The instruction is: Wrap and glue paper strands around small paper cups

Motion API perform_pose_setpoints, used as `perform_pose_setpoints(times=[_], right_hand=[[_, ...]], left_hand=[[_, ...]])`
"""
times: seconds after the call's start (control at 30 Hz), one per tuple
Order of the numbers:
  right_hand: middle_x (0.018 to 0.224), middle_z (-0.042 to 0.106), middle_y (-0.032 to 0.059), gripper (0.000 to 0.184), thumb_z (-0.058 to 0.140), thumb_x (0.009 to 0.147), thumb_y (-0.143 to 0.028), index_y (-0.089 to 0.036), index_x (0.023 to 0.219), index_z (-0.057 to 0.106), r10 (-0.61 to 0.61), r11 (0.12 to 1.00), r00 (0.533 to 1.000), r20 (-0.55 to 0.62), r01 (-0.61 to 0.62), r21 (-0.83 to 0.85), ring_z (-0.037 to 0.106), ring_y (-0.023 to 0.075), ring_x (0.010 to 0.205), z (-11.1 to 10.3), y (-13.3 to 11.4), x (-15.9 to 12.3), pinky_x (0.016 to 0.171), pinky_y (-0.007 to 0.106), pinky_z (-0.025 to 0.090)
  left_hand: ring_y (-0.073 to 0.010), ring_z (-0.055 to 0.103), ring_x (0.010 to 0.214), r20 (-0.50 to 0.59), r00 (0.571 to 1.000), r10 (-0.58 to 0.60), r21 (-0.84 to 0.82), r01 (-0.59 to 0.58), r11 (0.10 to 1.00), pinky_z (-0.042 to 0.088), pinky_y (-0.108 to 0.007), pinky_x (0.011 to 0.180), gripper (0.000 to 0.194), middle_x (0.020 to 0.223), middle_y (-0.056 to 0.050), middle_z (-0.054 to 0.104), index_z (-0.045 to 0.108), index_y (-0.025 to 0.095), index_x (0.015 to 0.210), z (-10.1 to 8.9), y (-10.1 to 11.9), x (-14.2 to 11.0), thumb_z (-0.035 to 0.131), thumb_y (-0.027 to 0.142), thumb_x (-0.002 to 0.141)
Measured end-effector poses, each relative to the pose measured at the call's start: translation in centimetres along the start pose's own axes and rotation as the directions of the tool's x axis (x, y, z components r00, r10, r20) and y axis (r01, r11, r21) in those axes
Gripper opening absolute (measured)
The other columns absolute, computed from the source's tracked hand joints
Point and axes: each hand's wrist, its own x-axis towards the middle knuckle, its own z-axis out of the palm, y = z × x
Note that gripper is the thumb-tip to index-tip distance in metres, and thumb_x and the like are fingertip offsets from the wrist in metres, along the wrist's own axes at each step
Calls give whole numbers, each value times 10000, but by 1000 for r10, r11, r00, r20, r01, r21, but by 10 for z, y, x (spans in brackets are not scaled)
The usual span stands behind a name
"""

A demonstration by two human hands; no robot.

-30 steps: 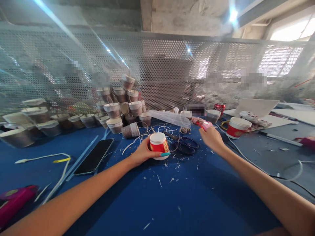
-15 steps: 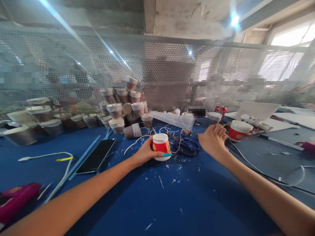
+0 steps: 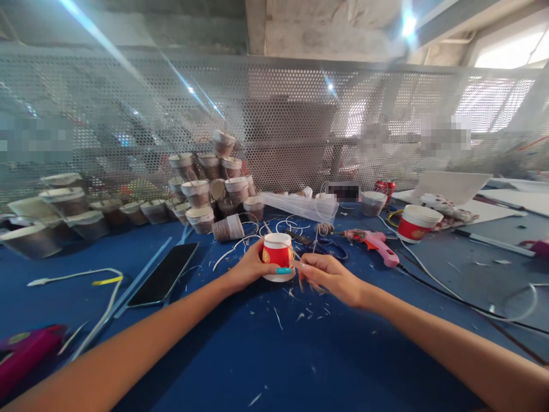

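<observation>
**Two hands, one red cup**

Head view: left hand (image 3: 249, 268) clamped around one red cup (image 3: 278, 256) standing on the blue table (image 3: 300, 355). Right hand (image 3: 332, 276) just beside it, fingers pinched on thin string (image 3: 315, 243). One pink glue gun (image 3: 374, 242), one phone (image 3: 163, 274), one second red cup (image 3: 417, 223) lie apart.

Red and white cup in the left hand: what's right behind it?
Behind the red and white cup lie dark-handled scissors, loose white cord and a twine spool. The cup and right hand cover part of the scissors.
</observation>
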Motion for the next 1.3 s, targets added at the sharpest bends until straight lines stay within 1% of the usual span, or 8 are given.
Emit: perform_pose_setpoints(times=[0.1,0.23,0.33,0.43,0.53,0.9,1.1,1.3], right_hand=[[486,411,-59,407,464,788,-553,-177,632,481,16,998,997,-78,-11,64,347,55,427,-3,0,2,425,213,273],[433,383,-72,404,498,768,-548,-184,596,477,31,995,979,-202,-11,99,316,49,385,-6,1,6,402,213,255],[428,398,-68,405,483,782,-541,-182,594,482,18,984,965,-260,28,173,354,52,388,-7,3,9,409,211,269],[416,401,-66,404,484,784,-537,-181,593,487,25,970,961,-274,42,238,384,61,397,-8,5,11,418,210,285],[411,409,-64,406,481,788,-533,-178,591,492,35,969,960,-278,36,246,376,59,391,-8,6,12,417,209,281],[402,409,-63,407,475,792,-528,-177,587,501,38,988,947,-320,14,156,358,56,388,-10,8,14,421,216,258],[402,403,-65,408,495,763,-547,-182,583,500,41,989,940,-340,11,150,353,59,385,-10,8,15,422,218,265],[401,409,-67,400,501,759,-543,-180,592,501,38,990,942,-333,11,143,360,60,389,-11,11,16,432,214,275]], left_hand=[[-213,606,843,4,1000,-6,6,6,1000,440,-389,817,633,933,-67,654,524,134,1027,0,0,-1,794,275,472],[-229,606,883,15,1000,-18,5,17,1000,437,-407,836,656,977,-80,653,516,146,1065,-1,-3,-1,794,262,482],[-237,603,916,20,999,-25,-3,25,1000,425,-419,862,681,1013,-90,648,513,144,1079,-3,-4,-1,801,250,471],[-234,603,921,28,999,-33,-6,33,999,421,-424,876,678,1020,-87,648,513,145,1077,-2,-3,-1,802,247,473],[-229,607,908,18,999,-34,-1,34,999,424,-425,877,676,1009,-82,651,513,144,1076,-2,-3,-1,804,248,475],[-255,600,957,49,999,-16,-7,17,1000,414,-441,901,675,1058,-116,638,515,131,1088,-3,-2,-2,798,245,485],[-265,595,970,62,998,-9,39,7,999,401,-462,912,650,1052,-110,644,526,137,1077,-4,-2,-2,790,245,493],[-257,593,968,122,993,-7,72,-2,997,392,-456,920,626,1035,-88,649,534,152,1059,-2,1,-2,789,214,491]])
